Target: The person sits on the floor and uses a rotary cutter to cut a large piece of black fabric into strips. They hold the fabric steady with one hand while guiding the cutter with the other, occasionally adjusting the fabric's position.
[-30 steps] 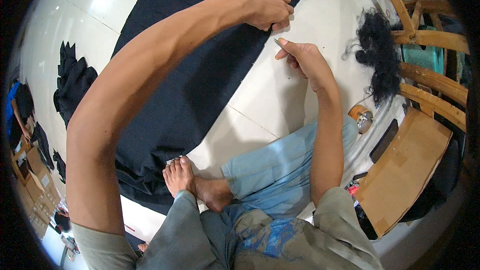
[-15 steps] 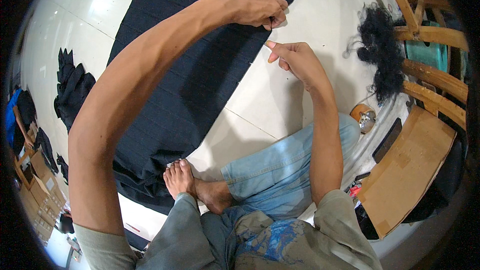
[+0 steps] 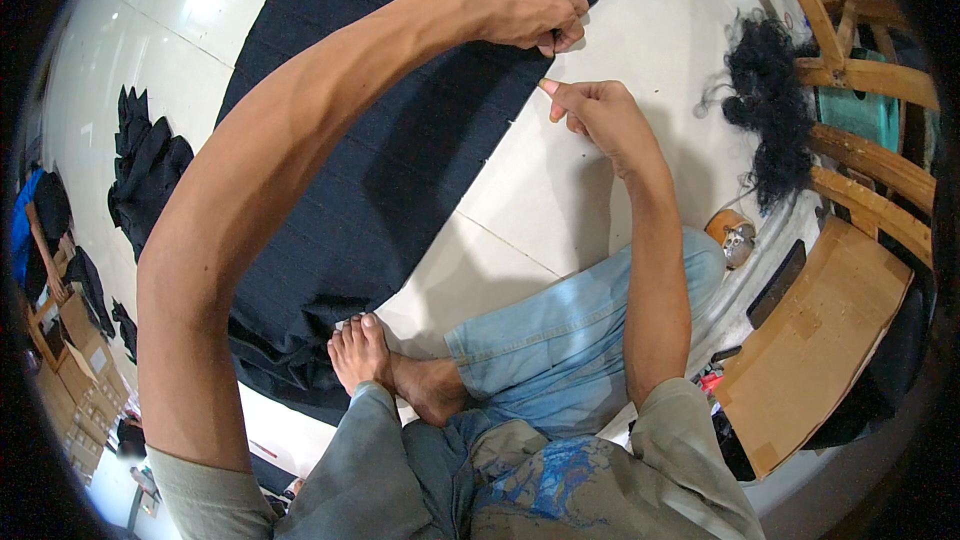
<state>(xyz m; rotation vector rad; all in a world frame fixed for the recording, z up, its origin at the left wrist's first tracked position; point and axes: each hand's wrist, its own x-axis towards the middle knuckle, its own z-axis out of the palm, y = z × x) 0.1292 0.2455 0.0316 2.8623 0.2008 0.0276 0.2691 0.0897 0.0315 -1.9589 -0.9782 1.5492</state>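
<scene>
A large dark navy or black cloth [image 3: 400, 160] with faint parallel lines lies spread on the pale floor. My left hand [image 3: 535, 8] reaches across it to its right edge, fingers curled, thumb and fingertips pinched on the cloth border. Just nearer and to the right, my right hand [image 3: 600, 115] is held in a loose pinch, thumb tip beside the same edge. Whatever is between its fingertips is too small to make out. The cloth's near end bunches up beside my bare foot [image 3: 360, 352].
Crumpled dark cloth [image 3: 147, 165] lies at the left. On the right are a tangled black heap of threads [image 3: 762, 105], a wooden frame [image 3: 870, 75], a round orange-and-metal object [image 3: 735, 235], a dark phone-like slab [image 3: 777, 283] and a cardboard sheet [image 3: 815, 345]. Another person's arm [image 3: 45, 245] shows far left.
The whole view has shifted slightly. My left hand sits a touch farther right at the cloth's edge; the right hand keeps nearly the same pose beside it.
</scene>
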